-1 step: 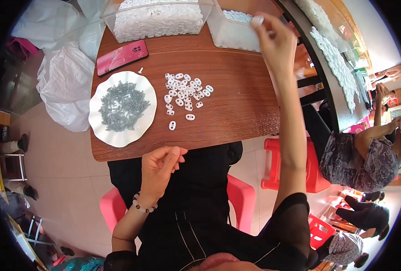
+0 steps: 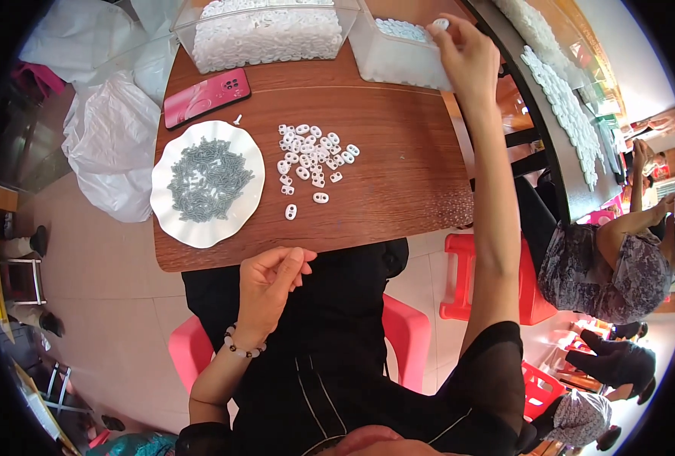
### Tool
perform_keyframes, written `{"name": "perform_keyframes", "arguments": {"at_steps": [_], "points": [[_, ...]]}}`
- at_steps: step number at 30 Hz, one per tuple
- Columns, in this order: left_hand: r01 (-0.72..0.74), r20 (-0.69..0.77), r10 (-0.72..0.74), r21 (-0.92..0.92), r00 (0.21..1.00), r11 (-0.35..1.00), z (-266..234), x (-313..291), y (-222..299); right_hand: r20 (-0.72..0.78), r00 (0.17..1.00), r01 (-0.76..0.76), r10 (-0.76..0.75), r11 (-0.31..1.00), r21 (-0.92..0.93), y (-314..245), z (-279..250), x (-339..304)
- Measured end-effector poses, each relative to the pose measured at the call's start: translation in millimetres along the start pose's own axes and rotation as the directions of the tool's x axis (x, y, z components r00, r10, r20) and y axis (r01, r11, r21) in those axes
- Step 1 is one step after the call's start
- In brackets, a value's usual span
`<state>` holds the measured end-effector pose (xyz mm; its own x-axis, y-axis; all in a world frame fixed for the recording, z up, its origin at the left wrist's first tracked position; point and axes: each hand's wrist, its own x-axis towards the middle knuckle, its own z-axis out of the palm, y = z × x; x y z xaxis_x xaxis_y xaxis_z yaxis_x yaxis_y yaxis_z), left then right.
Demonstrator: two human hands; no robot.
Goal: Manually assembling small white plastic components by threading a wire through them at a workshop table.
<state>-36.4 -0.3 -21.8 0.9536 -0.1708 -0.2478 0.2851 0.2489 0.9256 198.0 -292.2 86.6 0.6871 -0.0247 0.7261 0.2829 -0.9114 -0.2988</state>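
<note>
At the table's far right, my right hand [image 2: 470,61] pinches a small white oval plastic piece [image 2: 442,24] between thumb and fingertips, just over the right rim of a translucent bin [image 2: 398,67] partly filled with similar white pieces. Near the front edge of the table my left hand [image 2: 269,285] is closed, thumb pressed to the forefinger; whatever it may hold is hidden. A loose group of white two-holed plastic pieces [image 2: 307,156] lies mid-table. To their left a white scalloped plate [image 2: 162,178] carries a heap of small grey pin-like parts [image 2: 210,181].
A clear bin [image 2: 269,38] heaped with white pieces stands at the back. Beside the plate lie a pink phone [image 2: 207,97] and one tiny white pin [image 2: 237,119]. A white plastic bag [image 2: 109,144] hangs left; a red stool [image 2: 459,277] and other people are to the right.
My right hand has shifted slightly to the right at the bin's rim, still holding the white piece. My left hand has stayed in place.
</note>
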Motion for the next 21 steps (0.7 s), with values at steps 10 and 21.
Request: {"name": "perform_keyframes", "arguments": {"at_steps": [10, 21], "points": [[0.058, -0.016, -0.058, -0.009, 0.998, 0.998, -14, -1, -3, 0.072, 0.997, 0.042, -0.042, 0.999, 0.001, -7, 25, -30], [0.069, 0.033, -0.069, -0.003, 0.997, 0.998, -8, 4, -12, 0.486, 0.819, 0.157, -0.305, 0.934, 0.321, -48, 24, -153]]}}
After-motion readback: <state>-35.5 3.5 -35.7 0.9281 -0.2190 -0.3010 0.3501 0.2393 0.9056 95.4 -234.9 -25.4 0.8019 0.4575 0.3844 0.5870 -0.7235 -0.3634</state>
